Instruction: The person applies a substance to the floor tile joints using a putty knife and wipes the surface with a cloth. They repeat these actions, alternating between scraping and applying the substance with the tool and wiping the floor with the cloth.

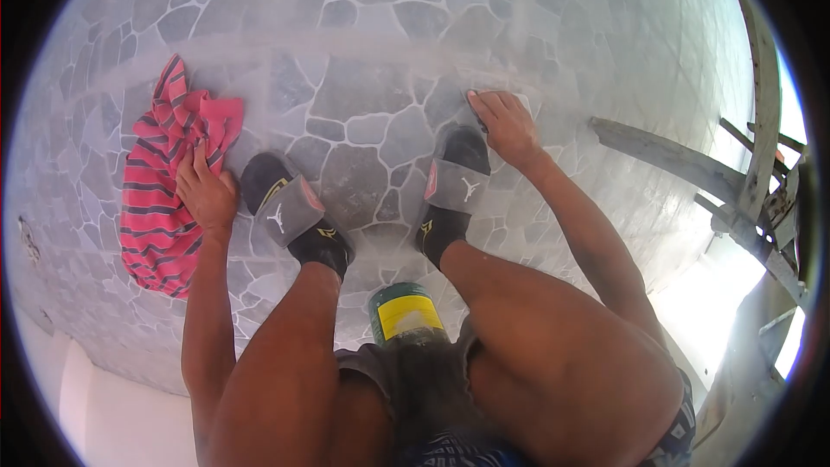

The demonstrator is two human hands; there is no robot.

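Note:
My left hand (206,193) rests on a bunched pink cloth with dark stripes (160,216); its fingers lie stretched out over the fabric. My right hand (506,128) is low at the floor beyond my right foot, its fingers bent and pressed together. A pale edge shows beside the fingers and a dark bit under them, but what they hold is too hidden to name. Beneath both hands is a grey stone-patterned tile floor (354,177) with pale joints and a whitish, dusty film.
My feet, in dark socks and slide sandals (290,212), stand between my hands. A green tub with a yellow label (409,311) sits between my legs. Rough wooden boards (670,156) jut in from the right. A pale wall (130,402) borders the lower left.

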